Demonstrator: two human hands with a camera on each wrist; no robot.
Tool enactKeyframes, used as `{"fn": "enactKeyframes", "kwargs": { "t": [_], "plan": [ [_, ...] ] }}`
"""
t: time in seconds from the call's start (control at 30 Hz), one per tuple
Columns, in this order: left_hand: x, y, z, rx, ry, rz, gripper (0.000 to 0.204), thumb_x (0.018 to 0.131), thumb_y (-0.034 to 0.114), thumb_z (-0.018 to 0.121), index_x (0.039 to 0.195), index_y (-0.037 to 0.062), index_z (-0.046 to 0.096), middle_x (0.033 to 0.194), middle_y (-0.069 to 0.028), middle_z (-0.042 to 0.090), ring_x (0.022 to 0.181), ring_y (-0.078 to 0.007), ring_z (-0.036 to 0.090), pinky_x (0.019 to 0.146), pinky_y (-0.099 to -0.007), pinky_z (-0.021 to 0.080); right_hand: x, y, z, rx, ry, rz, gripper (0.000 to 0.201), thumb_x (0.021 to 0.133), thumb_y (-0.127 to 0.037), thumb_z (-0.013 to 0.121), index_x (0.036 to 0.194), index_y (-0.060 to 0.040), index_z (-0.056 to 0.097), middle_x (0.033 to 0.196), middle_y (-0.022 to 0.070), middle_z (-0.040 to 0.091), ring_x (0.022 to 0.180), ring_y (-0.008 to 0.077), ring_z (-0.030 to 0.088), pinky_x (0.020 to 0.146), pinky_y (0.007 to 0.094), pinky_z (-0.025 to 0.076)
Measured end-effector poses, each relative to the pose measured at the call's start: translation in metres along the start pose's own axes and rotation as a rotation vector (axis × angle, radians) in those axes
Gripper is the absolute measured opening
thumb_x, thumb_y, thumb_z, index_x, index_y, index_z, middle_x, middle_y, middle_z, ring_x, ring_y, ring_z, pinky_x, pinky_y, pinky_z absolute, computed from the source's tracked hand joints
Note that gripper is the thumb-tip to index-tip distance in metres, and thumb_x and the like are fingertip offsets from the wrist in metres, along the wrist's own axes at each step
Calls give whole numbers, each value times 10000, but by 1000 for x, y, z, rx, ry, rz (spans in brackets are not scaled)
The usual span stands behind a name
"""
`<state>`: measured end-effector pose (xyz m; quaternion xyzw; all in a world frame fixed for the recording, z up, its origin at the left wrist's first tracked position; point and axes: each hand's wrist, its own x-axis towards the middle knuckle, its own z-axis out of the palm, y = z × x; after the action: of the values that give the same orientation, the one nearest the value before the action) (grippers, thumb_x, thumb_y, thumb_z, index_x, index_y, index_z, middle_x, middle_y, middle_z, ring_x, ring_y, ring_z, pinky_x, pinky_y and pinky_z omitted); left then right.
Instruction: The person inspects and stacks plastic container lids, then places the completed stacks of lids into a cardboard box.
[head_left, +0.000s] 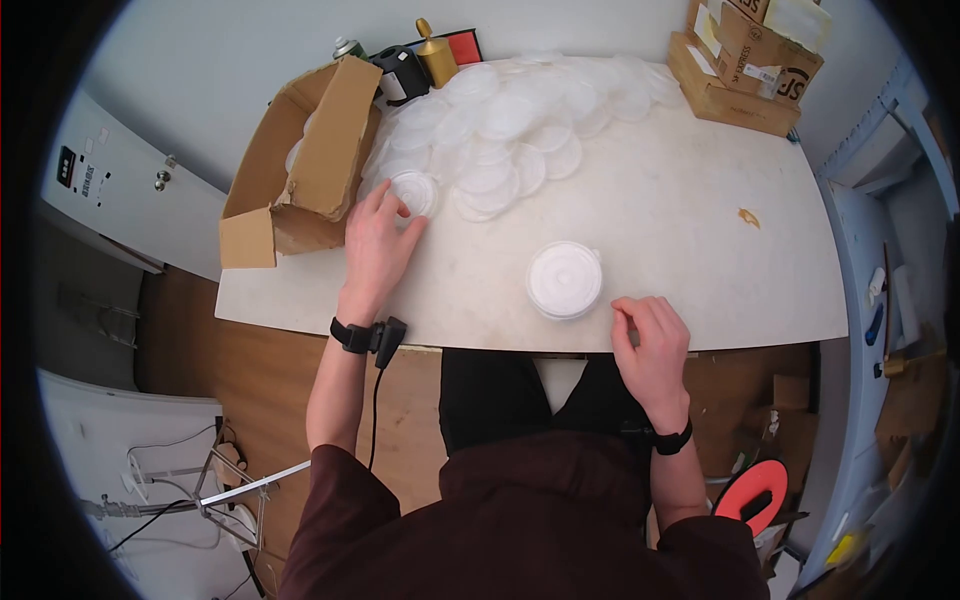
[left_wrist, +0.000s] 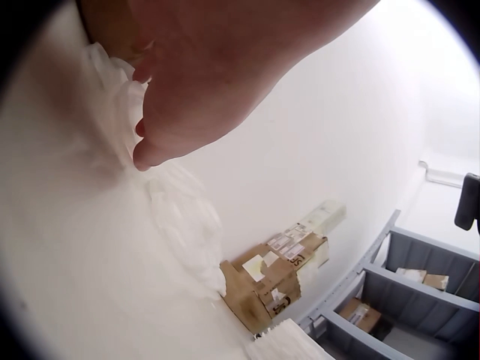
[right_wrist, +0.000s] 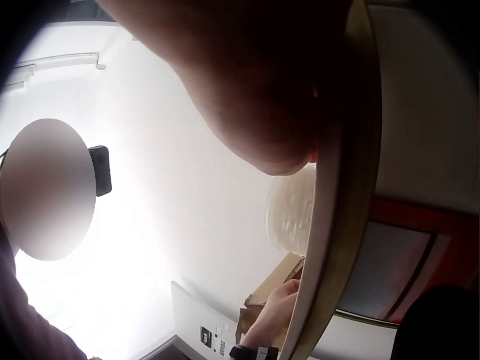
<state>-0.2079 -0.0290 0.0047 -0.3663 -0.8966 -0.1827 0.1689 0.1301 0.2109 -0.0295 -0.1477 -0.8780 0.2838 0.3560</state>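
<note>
At the pile's near left end, my left hand [head_left: 378, 245] reaches over a round clear plastic lid [head_left: 414, 193]. Its fingers are at the lid's left edge, with the thumb spread toward the viewer's side. In the left wrist view, the left hand [left_wrist: 202, 90] hangs close over the heaped discs. My right hand [head_left: 652, 345] lies by the table's front edge, fingers loosely curled, holding nothing. Just left of it stands a round, lidded, whitish plastic container [head_left: 564, 280]; the right wrist view shows the translucent side of this container [right_wrist: 291, 210].
Many thin translucent discs [head_left: 500, 115] are heaped at the back of the table [head_left: 680, 220]. An opened cardboard box [head_left: 335, 150] stands left of the left hand. Behind are a black container [head_left: 403, 75] and a gold bottle [head_left: 437, 60]; stacked cartons [head_left: 740, 85] sit back right.
</note>
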Motion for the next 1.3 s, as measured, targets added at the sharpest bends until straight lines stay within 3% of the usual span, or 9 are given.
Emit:
{"fn": "enactKeyframes", "kwargs": {
  "t": [0.2, 0.3, 0.37, 0.57, 0.9, 1.0, 1.2, 1.27, 1.3],
  "plan": [
    [-17, 16, -18, -4, 109, 51, 289, 950, 208, 875, 1128, 49, 712, 1617, -266, 627, 1405, -477, 634, 1182, -546, 499, 0, 0, 1, -28, 13, 8, 92, 936, -19, 780, 1019, -52, 756, 865, 96, 687, 796, 320, 659, 695, 451, 525],
    [-32, 63, -54, -201, 104, 44, 406, 953, 201, 880, 1294, 55, 716, 1636, -256, 609, 1422, -461, 630, 1184, -526, 508, 1, 1, 2, -22, 46, -27, 85, 936, -24, 787, 1007, -57, 756, 864, 81, 689, 794, 306, 660, 698, 442, 526],
    [-42, 103, -70, -353, -47, 165, 548, 945, 148, 876, 1452, 62, 688, 1667, -219, 602, 1512, -425, 602, 1209, -518, 511, 1, 0, 2, -36, 38, -22, 87, 935, -29, 793, 1006, -63, 757, 864, 72, 690, 792, 297, 661, 698, 434, 528],
    [-49, 163, -49, -369, -278, 375, 535, 948, 168, 878, 1447, 63, 719, 1655, -210, 608, 1462, -435, 615, 1199, -515, 515, 0, 1, 1, -43, 68, -44, 95, 933, -39, 796, 1008, -85, 760, 846, 61, 674, 782, 281, 658, 691, 423, 530],
    [-63, 175, -29, -363, -280, 409, 440, 983, 203, 855, 1382, 51, 747, 1643, -224, 604, 1474, -443, 585, 1209, -513, 505, 0, 4, 1, -56, 79, -67, 93, 919, -36, 791, 992, -82, 754, 832, 60, 654, 769, 274, 647, 681, 408, 530],
    [-62, 172, -19, -444, -313, 318, 436, 1024, 200, 821, 1419, 44, 722, 1689, -234, 562, 1500, -439, 569, 1219, -513, 495, 0, 5, 2, -49, 79, -61, 94, 920, -37, 789, 997, -82, 759, 834, 62, 656, 775, 271, 650, 683, 405, 531],
    [-66, 174, -3, -612, -244, 164, 812, 1036, 207, 808, 1740, 39, 441, 1745, -255, 497, 1551, -401, 542, 1293, -507, 419, -3, 6, -1, -8, 12, -15, 186, 949, -121, 821, 1118, -63, 769, 906, 78, 716, 819, 298, 676, 725, 429, 555],
    [-62, 177, -14, -611, -546, -79, 928, 1019, 231, 832, 1779, 3, 350, 1724, -264, 503, 1552, -398, 543, 1305, -502, 409, 0, -1, -6, 59, 3, 44, 312, 958, -172, 841, 1228, -43, 752, 970, 104, 745, 854, 319, 688, 767, 442, 567],
    [-64, 175, -13, -610, -538, -86, 928, 1019, 231, 832, 1779, 3, 350, 1724, -264, 503, 1552, -398, 543, 1305, -502, 409, 4, -6, -9, 124, -3, 102, 440, 966, -224, 860, 1338, -23, 736, 1034, 131, 774, 889, 340, 700, 808, 455, 579]
  ]
}}
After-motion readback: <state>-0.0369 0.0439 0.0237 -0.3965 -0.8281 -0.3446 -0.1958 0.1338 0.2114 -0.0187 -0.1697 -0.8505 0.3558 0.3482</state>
